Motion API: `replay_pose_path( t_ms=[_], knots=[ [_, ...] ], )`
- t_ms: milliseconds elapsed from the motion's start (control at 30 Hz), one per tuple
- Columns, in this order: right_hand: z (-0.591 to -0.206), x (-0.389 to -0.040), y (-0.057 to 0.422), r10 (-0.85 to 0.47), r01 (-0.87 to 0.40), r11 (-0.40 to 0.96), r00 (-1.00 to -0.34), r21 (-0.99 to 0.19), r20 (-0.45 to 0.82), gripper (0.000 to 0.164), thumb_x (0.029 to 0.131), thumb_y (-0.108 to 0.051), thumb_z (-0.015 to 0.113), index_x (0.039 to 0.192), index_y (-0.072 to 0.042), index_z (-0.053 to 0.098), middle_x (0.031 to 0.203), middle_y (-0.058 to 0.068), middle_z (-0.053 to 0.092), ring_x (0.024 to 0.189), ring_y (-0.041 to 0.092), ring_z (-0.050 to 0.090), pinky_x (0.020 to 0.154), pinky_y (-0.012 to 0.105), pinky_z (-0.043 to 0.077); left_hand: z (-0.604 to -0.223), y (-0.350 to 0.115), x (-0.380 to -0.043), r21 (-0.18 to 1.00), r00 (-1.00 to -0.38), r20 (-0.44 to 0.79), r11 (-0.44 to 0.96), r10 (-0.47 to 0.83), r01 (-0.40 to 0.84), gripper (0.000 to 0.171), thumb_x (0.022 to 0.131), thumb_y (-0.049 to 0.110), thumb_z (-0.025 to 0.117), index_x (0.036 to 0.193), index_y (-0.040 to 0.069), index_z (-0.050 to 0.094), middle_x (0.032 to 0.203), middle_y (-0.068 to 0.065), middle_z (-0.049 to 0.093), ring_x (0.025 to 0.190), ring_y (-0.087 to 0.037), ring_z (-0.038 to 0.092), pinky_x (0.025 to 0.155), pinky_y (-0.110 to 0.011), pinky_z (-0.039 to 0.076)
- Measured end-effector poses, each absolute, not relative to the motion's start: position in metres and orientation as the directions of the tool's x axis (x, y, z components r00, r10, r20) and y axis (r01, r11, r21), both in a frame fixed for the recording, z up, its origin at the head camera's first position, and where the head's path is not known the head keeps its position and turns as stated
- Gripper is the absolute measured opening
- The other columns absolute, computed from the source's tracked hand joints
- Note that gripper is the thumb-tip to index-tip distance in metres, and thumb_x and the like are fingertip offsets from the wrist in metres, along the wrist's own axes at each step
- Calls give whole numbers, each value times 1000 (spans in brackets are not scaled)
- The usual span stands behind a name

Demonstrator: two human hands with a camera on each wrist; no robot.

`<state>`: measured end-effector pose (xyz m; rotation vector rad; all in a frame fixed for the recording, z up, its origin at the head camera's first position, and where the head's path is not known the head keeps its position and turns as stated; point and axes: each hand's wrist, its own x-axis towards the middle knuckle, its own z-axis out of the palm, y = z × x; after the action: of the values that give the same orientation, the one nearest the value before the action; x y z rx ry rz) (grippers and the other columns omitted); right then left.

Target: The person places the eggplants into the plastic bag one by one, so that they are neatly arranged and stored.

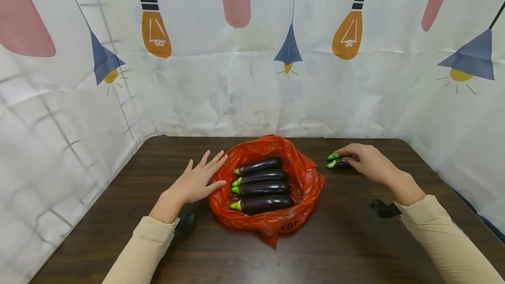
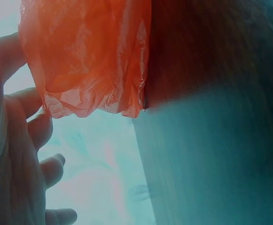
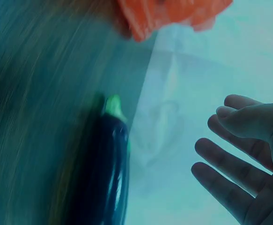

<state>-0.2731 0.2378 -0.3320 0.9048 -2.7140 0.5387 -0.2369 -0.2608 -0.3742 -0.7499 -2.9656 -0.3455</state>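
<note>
A red plastic bag (image 1: 309,179) lies wide open on the table, with several dark purple eggplants (image 1: 262,189) side by side in it, green stems to the left. Fingers spread, my left hand (image 1: 195,181) is at the bag's left rim. The left wrist view has its fingertips against the red plastic (image 2: 89,51). To the right of the bag, my right hand (image 1: 372,163) is over two more eggplants (image 1: 339,164) and partly hides them. Seen from the right wrist, its fingers (image 3: 227,180) are extended with a gap between them and the eggplant (image 3: 110,164).
The dark wooden table (image 1: 335,244) ends at a back edge just behind the bag. White cloth (image 1: 252,86) printed with lamps hangs behind and at both sides. A black wrist device (image 1: 384,209) shows below the right forearm, another (image 1: 185,225) by the left.
</note>
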Motion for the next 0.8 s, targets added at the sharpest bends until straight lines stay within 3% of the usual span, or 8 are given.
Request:
replay_pose_path(
  t_ms=[100, 333, 800],
  knots=[
    [-334, -274, 246, -498, -578, 765, -811, -285, 308, 29, 95, 6, 65, 123, 3, 71, 118, 21, 69, 102, 38, 68, 82, 54, 57, -374, -261, -237, 204, -880, 113, 856, 461, 474, 78, 103, 53, 53, 165, 16, 24, 171, -7, 16, 155, -42, 6, 112, -77, 6],
    [-343, -276, 264, -415, -488, 820, -867, -298, 276, 28, 96, 4, 64, 123, 6, 70, 116, 26, 69, 99, 41, 67, 72, 48, 54, -375, -261, -236, 216, -881, 113, 854, 460, 474, 78, 103, 53, 53, 165, 16, 24, 171, -6, 16, 155, -42, 6, 112, -78, 6],
    [-352, -280, 289, -367, -430, 843, -899, -323, 239, 29, 96, 4, 63, 124, 9, 67, 118, 31, 66, 103, 47, 65, 79, 58, 55, -374, -260, -236, 212, -876, 116, 850, 468, 482, 77, 103, 51, 54, 165, 15, 24, 171, -7, 16, 155, -42, 8, 112, -78, 6]
  ],
)
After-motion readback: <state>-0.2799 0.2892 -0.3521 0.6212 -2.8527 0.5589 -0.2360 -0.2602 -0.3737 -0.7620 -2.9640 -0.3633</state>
